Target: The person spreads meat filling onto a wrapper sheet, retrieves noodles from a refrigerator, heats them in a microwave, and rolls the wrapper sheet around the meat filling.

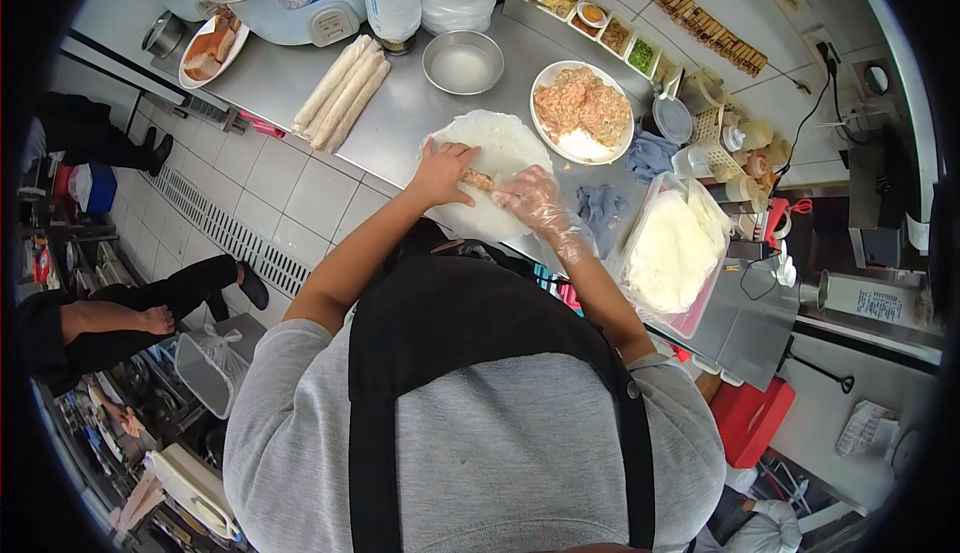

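A thin round white wrapper (pixel 488 130) lies flat at the front edge of the steel counter. On its middle sits a short strip of pinkish meat filling (pixel 479 181). My left hand (pixel 445 173) is bare and rests on the wrapper's left side, fingers spread, thumb beside the filling's left end. Wearing a clear plastic glove, my right hand (pixel 535 201) curls its fingers around the filling's right end. Behind it stands a white plate (pixel 626 146) of minced meat filling (pixel 580 101). To the right, a stack of white wrappers (pixel 675 248) fills a plastic tray.
Several rolled white wraps (pixel 342 93) lie at the counter's left. Behind are a metal bowl (pixel 463 63), a rice cooker (pixel 290 13) and a condiment rack (pixel 600 25). Blue cloths (pixel 602 211) lie near my right hand. Other people's legs (pixel 190 288) are at left.
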{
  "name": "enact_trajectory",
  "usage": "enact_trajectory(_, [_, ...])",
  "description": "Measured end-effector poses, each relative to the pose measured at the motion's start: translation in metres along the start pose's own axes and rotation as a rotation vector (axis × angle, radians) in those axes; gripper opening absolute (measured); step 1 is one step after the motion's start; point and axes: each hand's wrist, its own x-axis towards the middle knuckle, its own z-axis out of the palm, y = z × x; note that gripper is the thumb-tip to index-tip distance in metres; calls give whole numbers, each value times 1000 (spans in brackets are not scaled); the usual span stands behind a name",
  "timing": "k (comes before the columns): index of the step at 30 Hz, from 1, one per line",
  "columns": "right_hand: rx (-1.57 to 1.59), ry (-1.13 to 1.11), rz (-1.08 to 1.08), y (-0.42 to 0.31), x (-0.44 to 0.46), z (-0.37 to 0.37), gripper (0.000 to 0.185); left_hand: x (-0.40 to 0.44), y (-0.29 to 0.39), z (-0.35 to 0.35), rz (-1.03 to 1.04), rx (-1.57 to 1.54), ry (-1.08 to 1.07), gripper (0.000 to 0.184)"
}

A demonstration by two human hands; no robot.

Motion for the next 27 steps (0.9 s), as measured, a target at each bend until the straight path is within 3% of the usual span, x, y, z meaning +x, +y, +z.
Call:
enact_trajectory(3, [-72, -55, -100, 14, -9, 17, 14, 1, 1, 0, -3, -5, -7, 101])
enact_trajectory(7, [-148, -164, -51, 23, -8, 20, 20, 0, -1, 3, 6, 1, 10, 100])
enact_trajectory(12, [-208, -65, -53, -8, 10, -8, 55, -1, -1, 2, 1, -10, 16, 100])
enact_trajectory(18, [-69, -113, 75, 23, -15, 28, 55, -1, 0, 0, 2, -17, 13, 100])
enact_trajectory(25, [-21, -37, 11, 20, -23, 22, 50, -1, 0, 0, -7, -19, -11, 102])
enact_trajectory(27, [-158, -112, 172, 5, -21, 7, 49, -2, 1, -1, -8, -26, -11, 102])
